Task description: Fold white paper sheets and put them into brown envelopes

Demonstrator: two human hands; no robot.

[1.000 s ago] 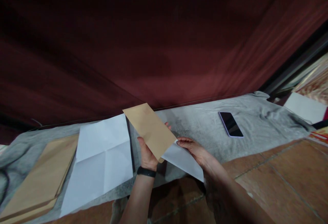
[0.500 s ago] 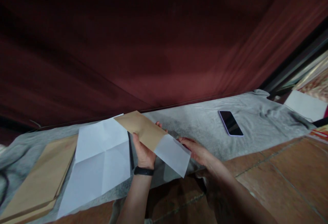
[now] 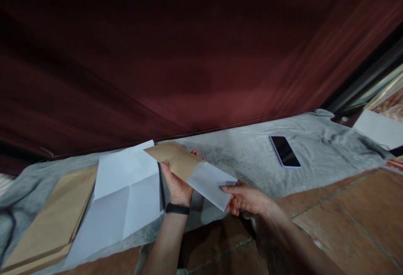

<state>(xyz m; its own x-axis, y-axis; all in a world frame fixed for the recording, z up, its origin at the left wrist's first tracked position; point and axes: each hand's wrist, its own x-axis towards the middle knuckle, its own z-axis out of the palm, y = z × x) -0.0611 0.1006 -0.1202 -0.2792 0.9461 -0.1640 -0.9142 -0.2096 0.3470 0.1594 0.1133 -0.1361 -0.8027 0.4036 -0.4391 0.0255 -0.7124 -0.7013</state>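
Note:
My left hand (image 3: 176,186), with a black band on its wrist, is closed on a brown envelope (image 3: 172,160) held tilted above the grey cloth. A folded white paper (image 3: 210,181) sticks out of the envelope's right end. My right hand (image 3: 247,198) pinches the outer end of that paper between thumb and fingers.
A grey cloth (image 3: 239,153) covers the strip in front of a dark red curtain (image 3: 189,56). On it lie a creased open white sheet (image 3: 122,195), a stack of brown envelopes (image 3: 47,220) at the left and a black phone (image 3: 285,151) at the right. Brown tiled floor (image 3: 346,216) is nearer me.
The envelope has tipped lower and flatter. More of the white paper now shows beyond its right end, and my right hand has shifted to the paper's outer end and pinched it.

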